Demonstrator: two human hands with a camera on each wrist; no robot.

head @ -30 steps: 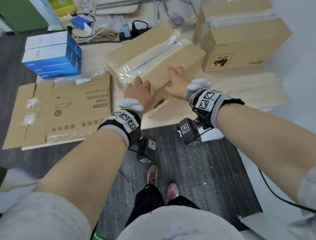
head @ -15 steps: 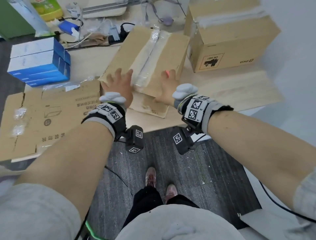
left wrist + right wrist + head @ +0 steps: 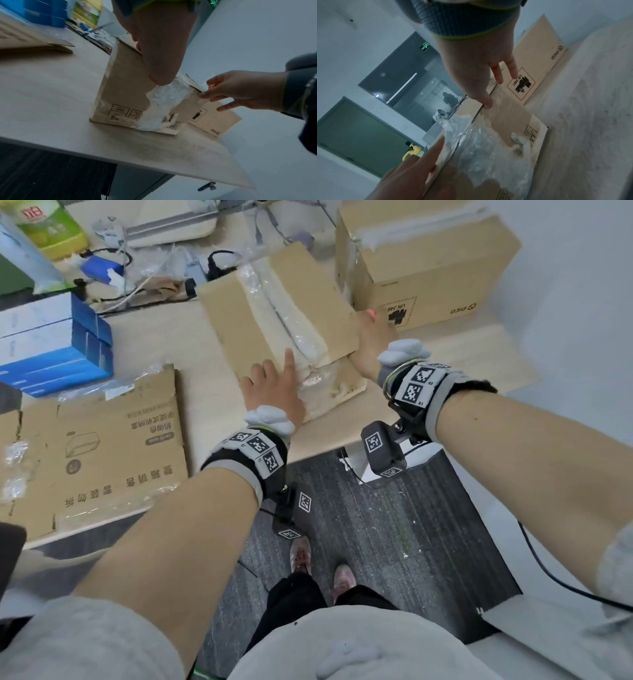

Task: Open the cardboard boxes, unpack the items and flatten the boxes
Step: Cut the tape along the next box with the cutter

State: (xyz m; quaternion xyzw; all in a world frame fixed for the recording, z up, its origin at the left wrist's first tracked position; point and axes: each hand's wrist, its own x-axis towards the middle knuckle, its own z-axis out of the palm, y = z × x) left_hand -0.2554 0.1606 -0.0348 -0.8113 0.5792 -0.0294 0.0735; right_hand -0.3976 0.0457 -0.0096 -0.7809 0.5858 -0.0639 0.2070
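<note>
The collapsed cardboard box (image 3: 274, 313), its seam under crinkled clear tape (image 3: 291, 337), lies slanted on the table (image 3: 191, 344) near the front edge. The left hand (image 3: 274, 392) presses flat on its near end at 7 o'clock, fingers straight and spread. The right hand (image 3: 371, 344) holds the box's 3 o'clock edge with straight fingers. A sealed box (image 3: 428, 268) stands just beyond at 1 o'clock; a flattened box (image 3: 113, 440) lies at 9 o'clock, blue cartons (image 3: 51, 344) behind it. Dark carpet (image 3: 394, 535) lies below.
</note>
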